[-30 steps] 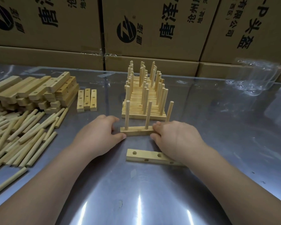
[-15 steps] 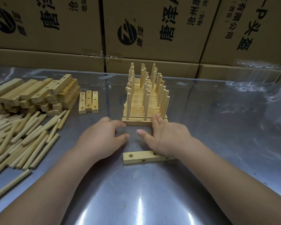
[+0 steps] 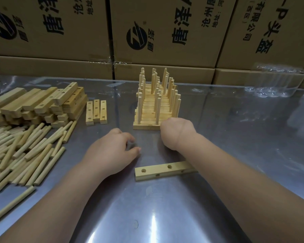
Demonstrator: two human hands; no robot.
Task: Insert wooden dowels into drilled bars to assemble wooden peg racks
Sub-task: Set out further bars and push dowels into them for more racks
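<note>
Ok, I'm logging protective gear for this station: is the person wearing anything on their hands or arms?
No. The left hand and the right hand are bare: no gloves, rings or watch in view. The left forearm and right forearm are bare too, with no sleeve showing as far as the frame reaches.

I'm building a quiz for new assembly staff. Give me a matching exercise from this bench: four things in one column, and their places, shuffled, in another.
Things
1. loose dowels
2. finished racks
3. single bar
4. three bars

Places
A. flat on the table nearest the camera, holes up
B. in a row at centre back, right hand at the front one
C. in a heap at the left
D. side by side between the bar pile and the racks

Pairs: 1-C, 2-B, 3-A, 4-D
</note>
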